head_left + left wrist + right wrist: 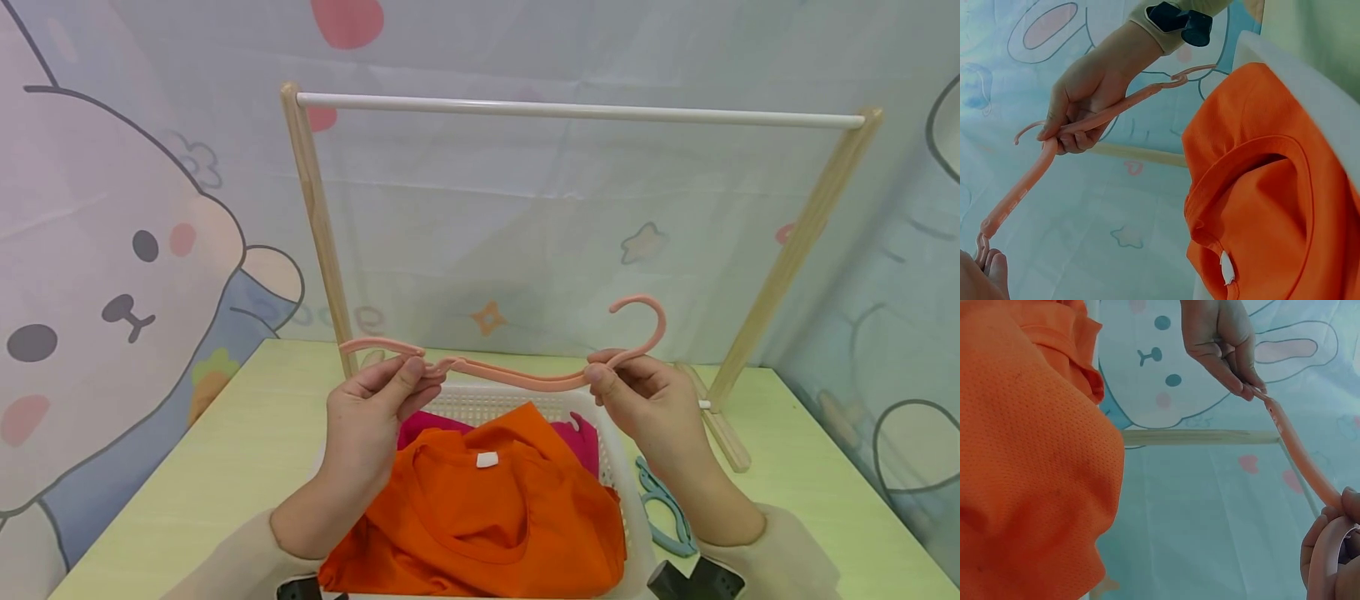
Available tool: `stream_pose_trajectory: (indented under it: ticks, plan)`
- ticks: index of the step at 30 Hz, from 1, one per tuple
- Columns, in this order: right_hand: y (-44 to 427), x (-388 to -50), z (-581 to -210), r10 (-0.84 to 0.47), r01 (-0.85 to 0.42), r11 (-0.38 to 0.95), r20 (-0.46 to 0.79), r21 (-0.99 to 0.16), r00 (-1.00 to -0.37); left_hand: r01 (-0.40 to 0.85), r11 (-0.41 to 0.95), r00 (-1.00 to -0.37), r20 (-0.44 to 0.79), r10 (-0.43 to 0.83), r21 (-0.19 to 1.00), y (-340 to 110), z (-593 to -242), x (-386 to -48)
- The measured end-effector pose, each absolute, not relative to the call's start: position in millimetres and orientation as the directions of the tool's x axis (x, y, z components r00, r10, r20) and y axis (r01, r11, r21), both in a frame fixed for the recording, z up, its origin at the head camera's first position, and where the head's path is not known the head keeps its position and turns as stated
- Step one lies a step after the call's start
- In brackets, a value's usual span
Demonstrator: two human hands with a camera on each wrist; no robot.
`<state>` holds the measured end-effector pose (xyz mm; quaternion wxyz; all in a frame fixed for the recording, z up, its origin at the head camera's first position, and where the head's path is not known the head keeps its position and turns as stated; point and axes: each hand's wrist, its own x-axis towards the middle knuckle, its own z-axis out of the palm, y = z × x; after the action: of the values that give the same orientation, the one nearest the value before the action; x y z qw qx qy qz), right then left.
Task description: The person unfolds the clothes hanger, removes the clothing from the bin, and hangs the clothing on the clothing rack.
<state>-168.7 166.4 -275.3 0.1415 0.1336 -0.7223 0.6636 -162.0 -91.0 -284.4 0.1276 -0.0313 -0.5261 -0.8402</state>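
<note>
A peach-pink folding clothes hanger is held up between both hands, above a white basket. My left hand pinches it near its left end, between thumb and fingers. At the hook's base my right hand grips it, and the hook rises above those fingers. In the left wrist view another hanger arm runs through the right hand. Below the hands, an orange shirt with a white neck tag lies in the basket, over a magenta cloth.
A clothes rack with wooden posts and a white top bar stands behind the basket. On the light green table, a teal hanger lies right of the basket. A printed curtain hangs at the back.
</note>
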Motion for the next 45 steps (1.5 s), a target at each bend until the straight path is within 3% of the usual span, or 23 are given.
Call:
stream_pose_trajectory:
  ticks: [10,21,31,45]
  plan:
    - [170,-169,-276,-0.038,-0.395,0.06,0.393,-0.917,-0.919,0.196,-0.342,-0.978,0.155,-0.142,0.919,-98,-283,-163]
    - [179,-169,-279,-0.037,-0.382,0.127,0.381,-0.915,-0.924,0.106,0.032,-0.993,0.107,-0.049,0.994,-118,-288,-166]
    - [185,-169,-282,-0.034,-0.381,0.087,0.379,-0.921,-0.925,0.068,0.313,-0.997,0.054,0.054,0.947,-139,-300,-172]
    - [187,-168,-285,-0.037,-0.357,0.124,0.355,-0.926,-0.934,0.065,0.459,-0.98,-0.029,0.194,0.886,-159,-323,-188]
